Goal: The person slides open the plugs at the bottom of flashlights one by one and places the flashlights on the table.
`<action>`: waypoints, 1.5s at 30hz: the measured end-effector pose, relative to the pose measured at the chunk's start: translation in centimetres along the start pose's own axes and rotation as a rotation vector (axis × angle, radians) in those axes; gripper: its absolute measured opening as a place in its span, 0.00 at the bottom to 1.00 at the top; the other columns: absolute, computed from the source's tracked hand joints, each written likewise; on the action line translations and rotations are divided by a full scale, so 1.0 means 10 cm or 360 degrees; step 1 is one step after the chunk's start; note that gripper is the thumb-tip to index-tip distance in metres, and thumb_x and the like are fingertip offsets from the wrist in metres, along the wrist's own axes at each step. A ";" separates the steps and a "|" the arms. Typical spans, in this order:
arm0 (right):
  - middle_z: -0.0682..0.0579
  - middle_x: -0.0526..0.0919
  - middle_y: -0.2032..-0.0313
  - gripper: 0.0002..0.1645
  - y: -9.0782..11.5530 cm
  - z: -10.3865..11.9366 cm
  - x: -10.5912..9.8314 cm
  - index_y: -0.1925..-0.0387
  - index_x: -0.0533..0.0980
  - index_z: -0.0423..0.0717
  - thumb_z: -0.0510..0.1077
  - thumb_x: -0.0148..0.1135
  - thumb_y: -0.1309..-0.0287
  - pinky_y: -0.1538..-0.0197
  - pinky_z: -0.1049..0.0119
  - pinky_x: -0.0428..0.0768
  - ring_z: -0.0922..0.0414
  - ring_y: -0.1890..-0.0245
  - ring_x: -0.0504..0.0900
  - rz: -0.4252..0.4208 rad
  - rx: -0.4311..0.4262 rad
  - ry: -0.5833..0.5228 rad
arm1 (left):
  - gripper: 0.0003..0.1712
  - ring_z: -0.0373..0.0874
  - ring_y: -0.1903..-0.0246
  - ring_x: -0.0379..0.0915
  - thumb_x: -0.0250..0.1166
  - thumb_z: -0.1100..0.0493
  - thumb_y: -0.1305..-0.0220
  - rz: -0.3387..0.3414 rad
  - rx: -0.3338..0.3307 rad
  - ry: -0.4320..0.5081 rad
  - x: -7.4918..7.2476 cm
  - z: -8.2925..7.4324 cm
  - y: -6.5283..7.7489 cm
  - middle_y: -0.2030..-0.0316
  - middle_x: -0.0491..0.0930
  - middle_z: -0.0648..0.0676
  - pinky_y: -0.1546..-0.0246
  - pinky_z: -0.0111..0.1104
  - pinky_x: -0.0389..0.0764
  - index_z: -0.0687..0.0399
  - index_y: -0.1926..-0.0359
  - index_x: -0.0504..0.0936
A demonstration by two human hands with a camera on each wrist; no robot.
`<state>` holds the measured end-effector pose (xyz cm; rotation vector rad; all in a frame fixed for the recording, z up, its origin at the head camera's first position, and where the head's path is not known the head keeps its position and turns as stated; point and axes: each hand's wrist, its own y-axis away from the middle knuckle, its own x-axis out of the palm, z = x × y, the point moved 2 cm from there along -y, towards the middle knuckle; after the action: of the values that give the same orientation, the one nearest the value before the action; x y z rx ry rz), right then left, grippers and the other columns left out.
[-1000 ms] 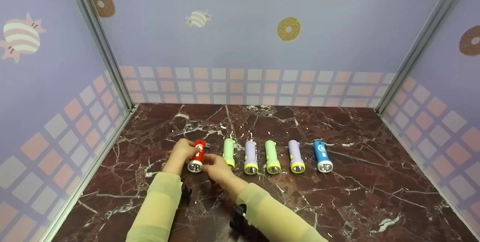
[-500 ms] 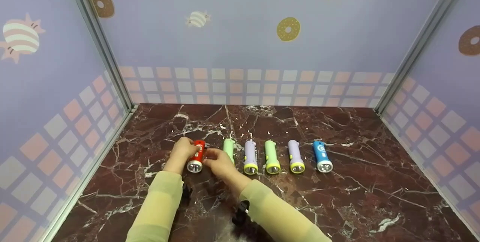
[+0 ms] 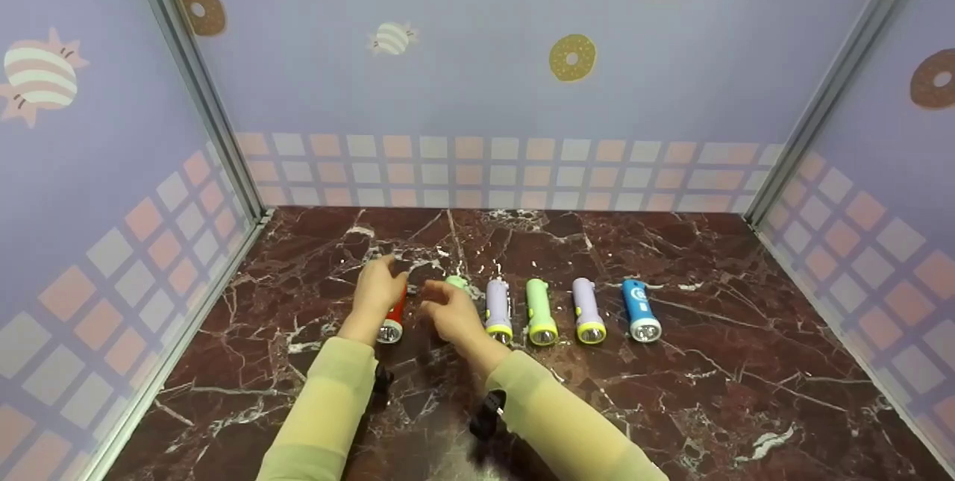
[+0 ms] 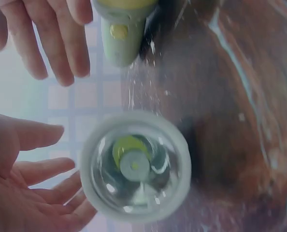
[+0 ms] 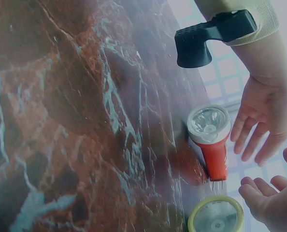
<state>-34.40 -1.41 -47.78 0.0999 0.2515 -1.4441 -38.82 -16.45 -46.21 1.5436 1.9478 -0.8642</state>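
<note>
While left hand [image 3: 377, 290] hovers, right hand [image 3: 453, 312] hovers nearby.

Wrist views look hazy; pale glare marks the tabletop [image 3: 440, 451].

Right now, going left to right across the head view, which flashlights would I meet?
White-rimmed red flashlight, partly hidden pale-green flashlight, yellow-rimmed lilac flashlight, yellow-rimmed pale-green flashlight, second yellow-rimmed lilac flashlight, white-rimmed blue flashlight.
</note>
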 end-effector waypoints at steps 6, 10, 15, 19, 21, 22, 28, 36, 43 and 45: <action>0.35 0.84 0.43 0.27 -0.02 -0.02 -0.08 0.39 0.76 0.29 0.31 0.60 0.42 0.34 0.52 0.79 0.43 0.42 0.82 -0.0058 -0.0061 0.0005 | 0.26 0.66 0.42 0.78 0.64 0.62 0.34 -0.0043 0.0086 0.0107 0.09 -0.11 0.00 0.47 0.83 0.71 0.36 0.52 0.76 0.71 0.38 0.77; 0.30 0.82 0.42 0.27 -0.05 -0.05 -0.15 0.39 0.74 0.25 0.28 0.58 0.41 0.37 0.54 0.82 0.39 0.41 0.83 -0.0093 -0.0124 -0.0065 | 0.25 0.62 0.45 0.81 0.65 0.62 0.34 0.0027 0.0073 0.0145 0.16 -0.18 0.01 0.48 0.84 0.68 0.39 0.51 0.79 0.69 0.38 0.78; 0.29 0.79 0.39 0.27 -0.03 -0.11 -0.22 0.39 0.74 0.25 0.27 0.56 0.42 0.37 0.51 0.82 0.34 0.38 0.80 -0.0151 -0.0135 -0.0092 | 0.24 0.61 0.50 0.82 0.64 0.60 0.33 0.0124 0.0098 0.0098 0.24 -0.26 0.04 0.52 0.85 0.65 0.43 0.51 0.80 0.68 0.39 0.79; 0.29 0.79 0.39 0.28 -0.02 -0.14 -0.25 0.39 0.74 0.24 0.27 0.58 0.44 0.34 0.47 0.78 0.33 0.37 0.78 -0.0218 -0.0127 -0.0014 | 0.21 0.60 0.52 0.82 0.64 0.60 0.33 0.0190 0.0123 0.0064 0.32 -0.30 0.06 0.56 0.86 0.65 0.46 0.50 0.82 0.68 0.44 0.82; 0.28 0.79 0.39 0.29 -0.01 -0.16 -0.25 0.39 0.73 0.23 0.28 0.59 0.44 0.33 0.46 0.77 0.33 0.38 0.78 -0.0249 -0.0121 0.0034 | 0.20 0.60 0.53 0.83 0.64 0.60 0.33 0.0215 0.0111 0.0065 0.36 -0.31 0.06 0.56 0.86 0.65 0.46 0.50 0.82 0.69 0.45 0.83; 0.28 0.79 0.39 0.29 -0.01 -0.17 -0.25 0.39 0.73 0.23 0.28 0.59 0.44 0.33 0.46 0.77 0.34 0.38 0.78 -0.0258 -0.0116 0.0062 | 0.20 0.60 0.52 0.83 0.64 0.60 0.33 0.0224 0.0100 0.0070 0.38 -0.32 0.05 0.56 0.87 0.65 0.46 0.50 0.82 0.69 0.46 0.83; 0.26 0.78 0.40 0.31 0.01 -0.23 -0.24 0.38 0.71 0.21 0.30 0.60 0.44 0.31 0.46 0.75 0.35 0.36 0.78 -0.0277 -0.0036 0.0146 | 0.18 0.62 0.50 0.82 0.65 0.61 0.34 0.0242 0.0063 0.0064 0.48 -0.33 0.04 0.53 0.86 0.68 0.43 0.49 0.81 0.71 0.49 0.83; 0.28 0.81 0.45 0.30 0.02 -0.25 -0.23 0.40 0.72 0.22 0.28 0.58 0.46 0.35 0.46 0.78 0.39 0.43 0.80 -0.0260 -0.0026 0.0146 | 0.20 0.62 0.45 0.80 0.62 0.58 0.34 0.0309 -0.0045 0.0001 0.57 -0.36 0.02 0.47 0.84 0.68 0.40 0.48 0.80 0.70 0.47 0.82; 0.28 0.80 0.43 0.32 0.04 -0.25 -0.21 0.39 0.71 0.22 0.29 0.57 0.47 0.39 0.49 0.80 0.41 0.44 0.80 -0.0230 0.0018 0.0189 | 0.24 0.61 0.44 0.79 0.61 0.57 0.33 0.0377 -0.0109 0.0056 0.62 -0.34 -0.03 0.45 0.83 0.68 0.39 0.47 0.79 0.71 0.43 0.80; 0.28 0.81 0.43 0.32 0.04 -0.25 -0.20 0.38 0.71 0.22 0.30 0.57 0.47 0.39 0.50 0.81 0.43 0.45 0.80 -0.0218 0.0053 0.0200 | 0.24 0.61 0.43 0.79 0.62 0.57 0.33 0.0388 -0.0130 0.0066 0.63 -0.34 -0.04 0.44 0.83 0.68 0.38 0.46 0.79 0.70 0.42 0.80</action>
<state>-34.49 1.15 -49.79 0.2045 0.3424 -1.5805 -40.63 -9.83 -48.45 1.7181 1.7523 -0.6474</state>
